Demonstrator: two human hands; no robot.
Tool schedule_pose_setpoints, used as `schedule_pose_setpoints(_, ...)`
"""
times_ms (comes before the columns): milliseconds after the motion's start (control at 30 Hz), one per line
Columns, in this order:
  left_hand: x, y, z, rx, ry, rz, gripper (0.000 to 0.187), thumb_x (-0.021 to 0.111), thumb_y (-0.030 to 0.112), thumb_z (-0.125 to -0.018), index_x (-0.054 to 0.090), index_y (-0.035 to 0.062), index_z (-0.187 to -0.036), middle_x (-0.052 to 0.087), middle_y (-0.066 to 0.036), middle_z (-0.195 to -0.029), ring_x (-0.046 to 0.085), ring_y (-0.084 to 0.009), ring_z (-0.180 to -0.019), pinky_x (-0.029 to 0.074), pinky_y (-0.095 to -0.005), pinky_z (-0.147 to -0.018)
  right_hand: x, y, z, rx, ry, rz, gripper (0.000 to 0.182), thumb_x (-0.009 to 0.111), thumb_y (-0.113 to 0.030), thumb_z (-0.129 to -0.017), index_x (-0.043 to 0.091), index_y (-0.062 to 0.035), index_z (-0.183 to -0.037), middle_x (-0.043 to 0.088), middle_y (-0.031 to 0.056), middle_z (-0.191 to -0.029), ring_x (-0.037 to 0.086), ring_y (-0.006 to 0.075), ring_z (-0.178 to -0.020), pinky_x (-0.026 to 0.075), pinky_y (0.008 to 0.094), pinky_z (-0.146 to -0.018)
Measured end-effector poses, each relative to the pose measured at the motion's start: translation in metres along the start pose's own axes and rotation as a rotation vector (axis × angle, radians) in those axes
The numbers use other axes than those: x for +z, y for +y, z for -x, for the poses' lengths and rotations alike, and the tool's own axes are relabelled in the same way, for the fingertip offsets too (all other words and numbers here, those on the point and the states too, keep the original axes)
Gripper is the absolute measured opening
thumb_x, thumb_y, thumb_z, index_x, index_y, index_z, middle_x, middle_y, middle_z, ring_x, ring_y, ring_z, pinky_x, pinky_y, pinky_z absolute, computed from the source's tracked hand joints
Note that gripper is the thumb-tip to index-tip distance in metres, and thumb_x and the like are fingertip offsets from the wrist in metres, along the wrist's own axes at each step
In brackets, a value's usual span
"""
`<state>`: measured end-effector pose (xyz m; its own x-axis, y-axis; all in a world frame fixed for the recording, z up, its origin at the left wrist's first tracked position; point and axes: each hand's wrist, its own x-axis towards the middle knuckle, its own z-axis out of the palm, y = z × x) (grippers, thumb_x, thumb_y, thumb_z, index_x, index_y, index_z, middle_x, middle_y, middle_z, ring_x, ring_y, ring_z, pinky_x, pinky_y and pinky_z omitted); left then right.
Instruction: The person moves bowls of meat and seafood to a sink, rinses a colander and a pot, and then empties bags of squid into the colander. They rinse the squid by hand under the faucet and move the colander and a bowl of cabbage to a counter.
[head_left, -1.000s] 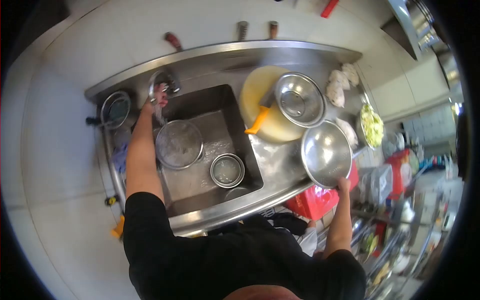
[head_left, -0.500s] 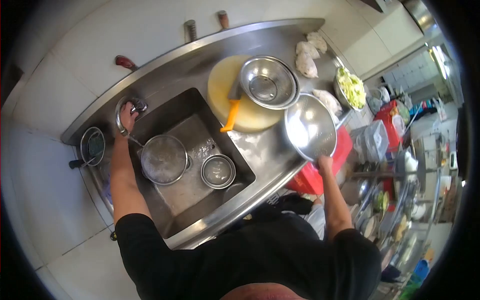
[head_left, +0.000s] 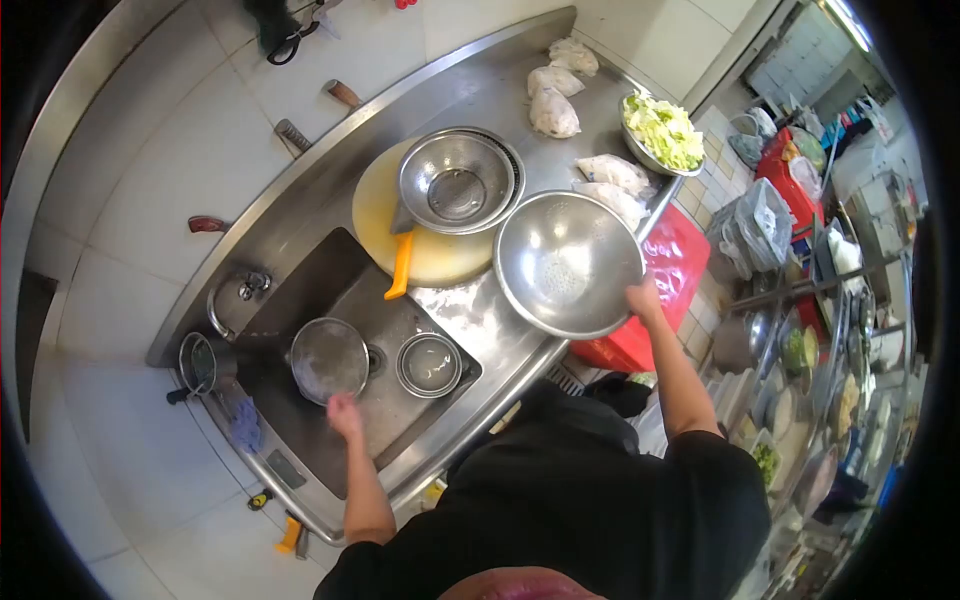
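Observation:
My right hand [head_left: 643, 297] grips the rim of a large perforated metal bowl [head_left: 565, 262], which tilts over the counter's front edge. My left hand [head_left: 345, 414] is closed at the near rim of a round pot [head_left: 328, 358] of cloudy water in the sink [head_left: 395, 415]; its fingertips are too small to tell a firm grip. Beside the pot stands a small metal bowl [head_left: 429, 364] with liquid. The faucet [head_left: 253, 286] shows no visible stream. Nested strainers [head_left: 456, 184] rest on a round cutting board [head_left: 375, 208], next to an orange-handled knife [head_left: 399, 268].
Bagged items [head_left: 553, 110] lie at the back of the counter [head_left: 470, 90], near a bowl of chopped greens [head_left: 664, 134]. A red container [head_left: 680, 255] stands beyond the front edge. A metal container [head_left: 205, 362] sits at the sink's left corner. Shelves with dishes stand at the right.
My left hand has left the faucet and moved down to the pot's near rim. The water stream has stopped. My right hand still holds the large bowl, now more over the counter. The view has shifted.

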<state>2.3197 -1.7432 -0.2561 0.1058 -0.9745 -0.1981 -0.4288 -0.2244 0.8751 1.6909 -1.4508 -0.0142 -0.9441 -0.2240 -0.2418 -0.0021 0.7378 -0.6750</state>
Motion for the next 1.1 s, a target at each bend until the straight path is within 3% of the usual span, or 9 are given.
schedule_pose_setpoints(133,0.092,0.143,0.114,0.012,-0.412,0.269,0.038,0.048,0.029,-0.102,0.061,-0.002,-0.119,0.067,-0.014,-0.114,0.065,-0.0229,-0.103,0.051,-0.0336,-0.088,0.005,0.025,-0.049,-0.207,-0.119,-0.155,0.047,0.052,-0.002,-0.073,0.046,0.0051,-0.119,0.062,0.0284,-0.109,0.061,0.0405,-0.104,0.047,0.0431,-0.091)
schedule_pose_setpoints(267,0.168,0.28,0.139,-0.266,-0.616,0.669,0.062,0.043,0.041,-0.101,0.026,0.0037,-0.148,0.024,-0.012,-0.157,0.03,-0.0284,-0.141,0.03,-0.0424,-0.112,0.002,0.009,-0.055,-0.205,-0.148,-0.055,0.046,0.053,-0.004,-0.076,0.046,0.0037,-0.121,0.062,0.0284,-0.109,0.061,0.041,-0.106,0.046,0.0433,-0.093)
schedule_pose_setpoints(500,0.259,0.341,0.082,-0.436,-0.631,0.931,0.064,0.049,0.047,-0.097,0.026,0.0134,-0.146,0.035,-0.009,-0.143,0.037,-0.0348,-0.129,0.04,-0.0426,-0.104,0.009,-0.003,-0.061,-0.307,-0.207,-0.075,0.046,0.05,-0.002,-0.077,0.041,0.0065,-0.121,0.062,0.0332,-0.105,0.059,0.049,-0.101,0.046,0.0483,-0.088)
schedule_pose_setpoints(567,0.252,0.378,0.069,-0.528,-0.357,0.463,0.073,0.045,0.057,-0.095,0.028,0.0063,-0.145,0.038,-0.015,-0.144,0.055,-0.0364,-0.114,0.049,-0.0439,-0.092,0.008,-0.02,-0.055,-0.388,-0.256,-0.067,0.044,0.05,-0.003,-0.077,0.04,0.006,-0.119,0.062,0.0343,-0.1,0.059,0.0515,-0.096,0.046,0.0508,-0.084)
schedule_pose_setpoints(600,0.241,0.381,0.048,-0.402,-0.411,0.085,0.081,0.04,0.065,-0.093,0.03,0.0037,-0.145,0.047,-0.018,-0.138,0.062,-0.0365,-0.104,0.054,-0.0446,-0.083,0.013,-0.024,-0.057,-0.424,-0.275,-0.073,0.043,0.049,-0.003,-0.078,0.04,0.0058,-0.118,0.062,0.0344,-0.099,0.059,0.0515,-0.096,0.046,0.051,-0.084)
schedule_pose_setpoints(700,0.24,0.44,0.047,-0.322,-0.414,-0.028,0.085,0.036,0.07,-0.091,0.031,0.0044,-0.146,0.053,-0.02,-0.132,0.064,-0.0367,-0.101,0.056,-0.0421,-0.078,0.012,-0.047,-0.055,-0.313,-0.416,-0.026,0.039,0.05,-0.008,-0.082,0.039,0.0049,-0.118,0.06,0.0339,-0.103,0.058,0.0496,-0.1,0.045,0.0488,-0.087)
schedule_pose_setpoints(900,0.315,0.442,0.01,-0.373,-0.283,0.55,0.067,0.058,0.04,-0.093,0.034,0.0014,-0.143,0.058,-0.023,-0.124,0.065,-0.0347,-0.098,0.058,-0.0405,-0.081,0.02,-0.031,-0.06,-0.404,-0.505,-0.19,0.052,0.058,-0.025,-0.093,0.04,0.0068,-0.13,0.057,0.0259,-0.12,0.056,0.0345,-0.111,0.04,0.0392,-0.098)
schedule_pose_setpoints(1000,0.314,0.456,0.01,-0.359,-0.191,0.797,0.036,0.059,0.014,-0.089,0.052,-0.0026,-0.12,0.064,-0.018,-0.108,0.067,-0.0295,-0.09,0.058,-0.0411,-0.08,0.025,-0.02,-0.068,-0.39,-0.6,-0.23,0.047,0.057,-0.025,-0.096,0.043,0.0046,-0.13,0.055,0.0196,-0.125,0.052,0.027,-0.113,0.038,0.0366,-0.1)
schedule_pose_setpoints(1100,0.295,0.452,0.01,-0.205,-0.118,0.571,0.029,0.058,0.01,-0.087,0.056,-0.0017,-0.114,0.066,-0.014,-0.1,0.067,-0.0253,-0.085,0.058,-0.0371,-0.073,0.027,-0.014,-0.071,-0.328,-0.617,-0.351,0.041,0.055,-0.024,-0.097,0.045,0.0033,-0.127,0.055,0.0163,-0.123,0.053,0.0241,-0.109,0.041,0.0357,-0.097)
